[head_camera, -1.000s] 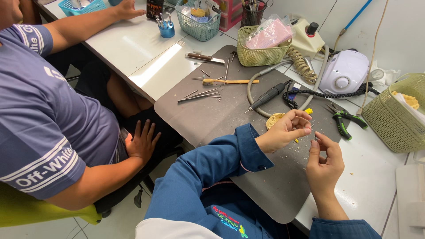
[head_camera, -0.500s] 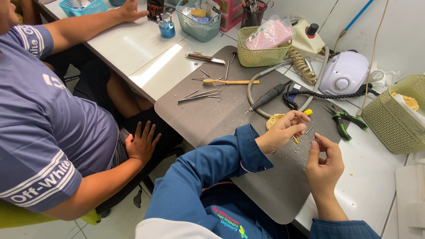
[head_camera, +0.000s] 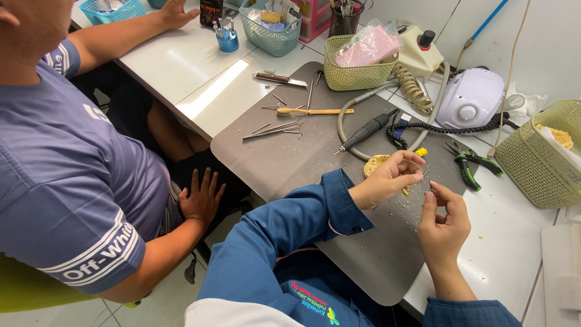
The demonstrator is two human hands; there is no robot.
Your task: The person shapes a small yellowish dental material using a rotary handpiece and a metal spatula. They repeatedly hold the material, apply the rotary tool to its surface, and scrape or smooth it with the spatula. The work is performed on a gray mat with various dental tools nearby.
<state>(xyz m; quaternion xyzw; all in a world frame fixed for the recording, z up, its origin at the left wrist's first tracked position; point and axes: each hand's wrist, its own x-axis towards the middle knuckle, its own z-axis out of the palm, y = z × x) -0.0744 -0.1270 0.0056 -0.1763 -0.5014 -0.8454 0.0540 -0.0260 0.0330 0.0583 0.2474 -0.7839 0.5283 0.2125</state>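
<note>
My left hand [head_camera: 387, 178] hovers over the grey mat [head_camera: 284, 163], fingers curled and pinched on one end of a thin wire [head_camera: 428, 183]. My right hand [head_camera: 445, 221] is just to its right, thumb and forefinger pinched on the other end of the same wire. Under my left hand lies a yellow dental cast [head_camera: 375, 163], partly hidden by the fingers. A small yellow piece [head_camera: 420, 152] and pale crumbs lie beside it. Both my sleeves are blue.
A black handpiece [head_camera: 366, 130] with its coiled cable, green-handled pliers [head_camera: 469, 163], a wooden brush [head_camera: 311, 111] and several metal tools lie on the mat. Green baskets [head_camera: 354, 72] [head_camera: 535, 160] and a white motor unit [head_camera: 469, 100] stand behind. Another person sits at my left, one hand [head_camera: 200, 197] on a knee.
My hands stay close together over the mat with only small finger movements on the wire. The person at my left has barely moved.
</note>
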